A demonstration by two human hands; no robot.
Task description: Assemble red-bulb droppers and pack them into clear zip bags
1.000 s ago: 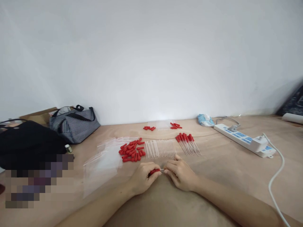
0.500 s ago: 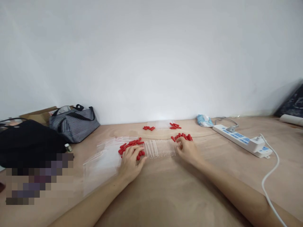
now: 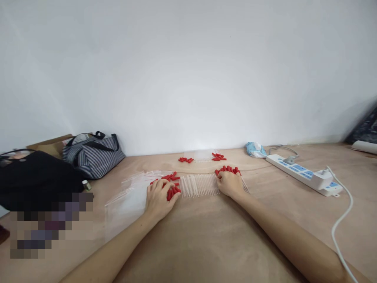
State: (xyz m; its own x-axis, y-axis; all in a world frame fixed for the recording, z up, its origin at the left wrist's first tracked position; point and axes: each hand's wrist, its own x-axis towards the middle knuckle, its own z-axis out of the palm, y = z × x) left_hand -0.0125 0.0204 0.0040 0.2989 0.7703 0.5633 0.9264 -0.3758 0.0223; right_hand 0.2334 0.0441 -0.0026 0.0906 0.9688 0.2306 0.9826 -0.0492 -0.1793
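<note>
Head view: left hand [image 3: 159, 196] half curled over the red bulbs [image 3: 173, 192], between clear tubes [image 3: 200, 185] and plastic bags [image 3: 129, 206]; any grip, I cannot tell.
Right hand [image 3: 231, 184]: fingers bent, hold hidden, beside the red-topped tubes [image 3: 229, 169] towards the table's [image 3: 176, 243] far edge.
Clear tubes: best lifted singly (they look apt to roll).
Red bulbs: best pinched with the neck free.
</note>
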